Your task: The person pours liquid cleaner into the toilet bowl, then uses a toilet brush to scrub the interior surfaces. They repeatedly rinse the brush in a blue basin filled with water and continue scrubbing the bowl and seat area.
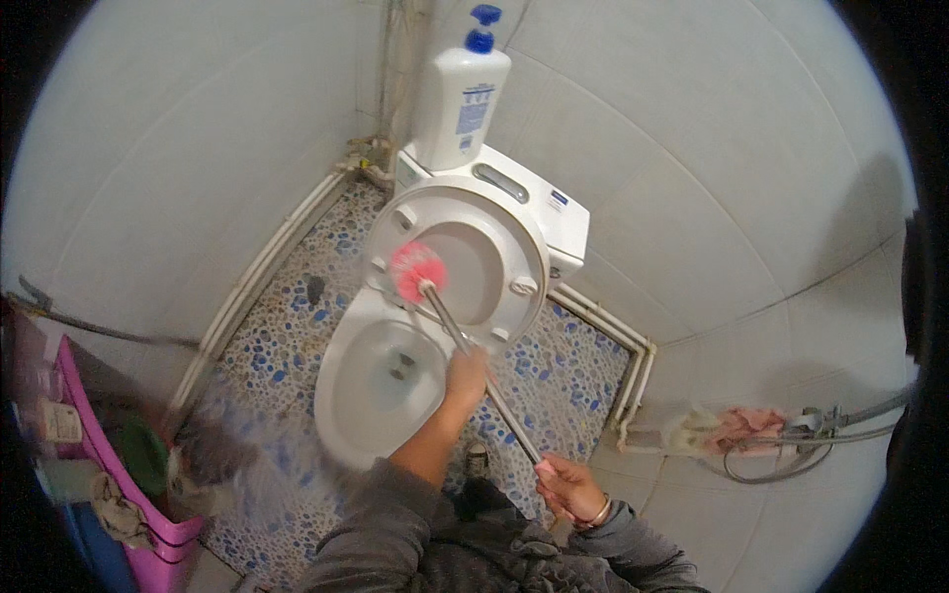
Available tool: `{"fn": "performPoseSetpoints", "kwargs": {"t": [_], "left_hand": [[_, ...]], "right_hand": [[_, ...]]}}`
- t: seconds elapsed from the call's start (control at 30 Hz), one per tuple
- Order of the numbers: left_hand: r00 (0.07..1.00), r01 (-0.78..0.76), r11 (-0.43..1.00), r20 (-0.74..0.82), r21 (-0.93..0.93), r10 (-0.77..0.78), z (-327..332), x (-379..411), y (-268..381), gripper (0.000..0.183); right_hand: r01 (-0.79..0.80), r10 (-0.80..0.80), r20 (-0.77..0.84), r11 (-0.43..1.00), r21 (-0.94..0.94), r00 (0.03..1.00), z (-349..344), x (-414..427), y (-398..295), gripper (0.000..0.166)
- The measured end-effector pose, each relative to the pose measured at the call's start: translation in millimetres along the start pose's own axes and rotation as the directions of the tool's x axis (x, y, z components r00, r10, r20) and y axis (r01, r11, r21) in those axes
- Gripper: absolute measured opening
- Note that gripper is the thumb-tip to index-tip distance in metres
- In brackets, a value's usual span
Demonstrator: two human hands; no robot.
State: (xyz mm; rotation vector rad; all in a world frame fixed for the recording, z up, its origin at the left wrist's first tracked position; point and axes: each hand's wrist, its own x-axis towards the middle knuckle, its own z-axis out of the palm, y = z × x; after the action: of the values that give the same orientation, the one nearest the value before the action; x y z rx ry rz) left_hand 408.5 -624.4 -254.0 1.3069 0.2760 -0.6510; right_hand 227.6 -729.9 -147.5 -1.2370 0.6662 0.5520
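Both of my hands grip the metal handle [511, 416] of a toilet brush. My left hand [465, 378] wraps around the upper part of the shaft, and my right hand [569, 489] holds its pink end near my body. The round pink bristle head [418, 272] appears in front of the raised toilet seat [528, 252], by the hinge side; whether it touches the seat I cannot tell. Below it the white toilet bowl [348, 378] stands uncovered, with water and dark spots at its bottom. Behind the seat is the white cistern [552, 222].
A white pump bottle with a blue top [463, 104] stands on the cistern. Pipes [259, 274] run along the left wall's base. A pink plastic rack [111, 452] holds items at left. At right, a pink cloth [749, 428] hangs near a hose [778, 474]. The floor [552, 356] is pebble-patterned.
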Motion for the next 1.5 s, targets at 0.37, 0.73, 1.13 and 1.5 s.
{"fn": "performPoseSetpoints", "kwargs": {"t": [0.37, 0.73, 1.13, 1.5], "left_hand": [[0.974, -0.096, 0.994, 0.203, -0.051, 0.105, 72.1, -65.5, -18.2, 0.02], [0.984, 0.047, 0.99, 0.163, 0.137, -0.069, 69.4, -54.8, -106.7, 0.024], [0.963, 0.146, 0.989, 0.223, 0.035, -0.15, 85.3, -47.4, -85.2, 0.034], [0.98, 0.197, 0.98, -0.03, 0.034, -0.196, -13.5, -57.2, -86.7, 0.02]], "right_hand": [[0.073, -0.063, -0.114, 0.994, 0.086, 0.991, -52.0, -76.9, 47.7, 0.038], [0.086, -0.084, -0.191, 0.996, 0.003, 0.978, -71.5, -77.0, 100.4, 0.031], [0.021, -0.018, -0.248, 1.0, 0.009, 0.968, -74.4, -68.4, 92.0, 0.032], [-0.078, 0.077, -0.013, 0.987, -0.144, 0.997, -31.3, -28.9, 79.0, 0.038]]}}
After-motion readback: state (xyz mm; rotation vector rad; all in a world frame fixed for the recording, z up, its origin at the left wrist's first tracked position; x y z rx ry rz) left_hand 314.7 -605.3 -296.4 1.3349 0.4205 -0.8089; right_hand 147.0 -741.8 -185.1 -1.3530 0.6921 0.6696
